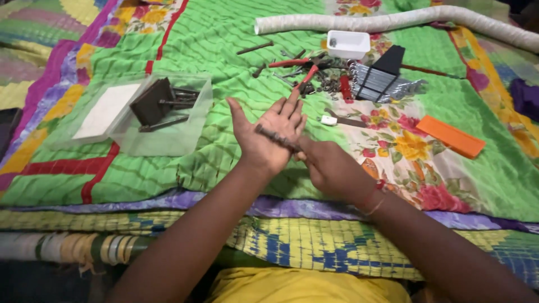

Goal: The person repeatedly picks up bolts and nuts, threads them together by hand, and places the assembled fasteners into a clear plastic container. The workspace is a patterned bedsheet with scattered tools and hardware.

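The left hand [268, 136] lies open, palm up, a bolt [277, 138] across it; the right hand [330, 166] pinches the bolt's right end. Bare quilt [224, 33] lies beyond.

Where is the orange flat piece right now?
In the head view, the orange flat piece lies on the flowered quilt at the right, beyond the right hand and to the right of the wrench set.
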